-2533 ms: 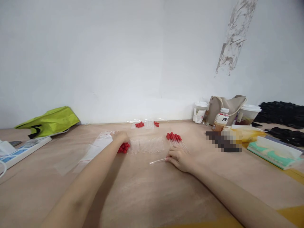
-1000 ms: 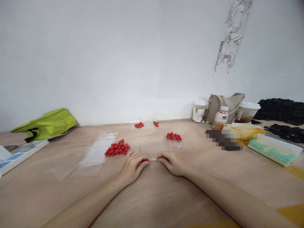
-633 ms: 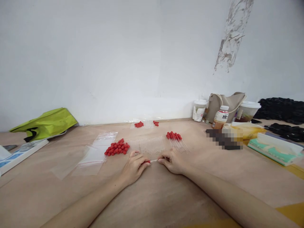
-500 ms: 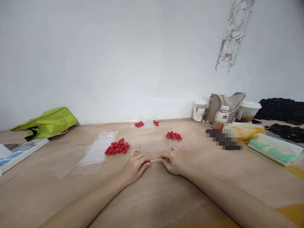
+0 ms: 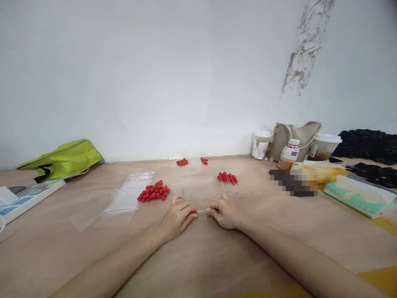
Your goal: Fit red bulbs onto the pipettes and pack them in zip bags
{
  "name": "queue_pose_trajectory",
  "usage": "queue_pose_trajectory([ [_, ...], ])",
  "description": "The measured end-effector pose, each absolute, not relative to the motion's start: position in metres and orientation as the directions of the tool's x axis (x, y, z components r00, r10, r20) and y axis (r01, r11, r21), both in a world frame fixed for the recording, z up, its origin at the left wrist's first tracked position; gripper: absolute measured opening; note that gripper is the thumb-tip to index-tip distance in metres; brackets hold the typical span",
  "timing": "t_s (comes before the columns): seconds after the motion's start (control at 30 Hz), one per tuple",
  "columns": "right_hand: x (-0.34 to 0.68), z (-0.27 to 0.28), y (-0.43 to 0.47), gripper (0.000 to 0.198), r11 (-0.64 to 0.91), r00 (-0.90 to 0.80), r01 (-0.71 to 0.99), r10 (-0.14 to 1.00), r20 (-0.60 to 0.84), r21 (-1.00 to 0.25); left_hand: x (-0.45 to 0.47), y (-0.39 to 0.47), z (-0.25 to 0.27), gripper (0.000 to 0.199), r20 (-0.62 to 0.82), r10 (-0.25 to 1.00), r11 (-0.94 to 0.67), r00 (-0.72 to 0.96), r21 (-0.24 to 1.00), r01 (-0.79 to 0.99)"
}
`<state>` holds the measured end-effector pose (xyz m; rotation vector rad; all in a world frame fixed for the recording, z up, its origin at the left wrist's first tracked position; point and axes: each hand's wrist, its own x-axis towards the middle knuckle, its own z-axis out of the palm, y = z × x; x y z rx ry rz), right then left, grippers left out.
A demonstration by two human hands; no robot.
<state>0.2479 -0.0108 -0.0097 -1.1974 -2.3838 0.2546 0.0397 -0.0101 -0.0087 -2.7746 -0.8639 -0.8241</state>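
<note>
My left hand (image 5: 179, 217) is closed on a red rubber bulb (image 5: 194, 212). My right hand (image 5: 223, 212) pinches the far end of a thin clear dropper tube (image 5: 201, 212), whose other end meets the bulb. Left of my left hand lies a heap of loose red bulbs (image 5: 153, 192). Behind both hands, a row of clear tubes (image 5: 198, 188) is spread on the table. Several tubes with red bulbs on them, assembled droppers (image 5: 228, 178), lie in a bunch just behind my right hand.
Clear zip bags (image 5: 124, 203) lie at left, near a power strip (image 5: 40, 192) and a green bag (image 5: 65, 159). Packed bulbs and tubes (image 5: 192, 162) lie by the wall. At right stand a bottle (image 5: 288, 155), lidded cups (image 5: 261, 145) and a tissue pack (image 5: 358, 196).
Slightly more of the clear tube shows between my hands. Both hands keep nearly the same place and grip; the view has shifted very slightly.
</note>
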Motion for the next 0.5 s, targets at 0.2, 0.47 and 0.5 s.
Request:
queue_pose_trajectory([
  [0.2,0.246,-0.004,-0.012,0.033,0.590,-0.530,0.709,0.807,0.261,-0.387,0.040,-0.008,-0.010,0.012,0.562,0.439,-0.845,0.701,-0.006,0.535],
  [0.47,0.257,0.001,-0.010,0.022,0.629,-0.507,0.703,0.770,0.386,-0.332,0.031,-0.005,-0.005,0.014,0.544,0.596,-0.779,0.591,0.212,0.590],
  [0.5,0.259,0.001,-0.011,0.020,0.637,-0.504,0.689,0.764,0.404,-0.346,0.030,-0.006,-0.004,0.013,0.545,0.599,-0.777,0.587,0.218,0.590],
])
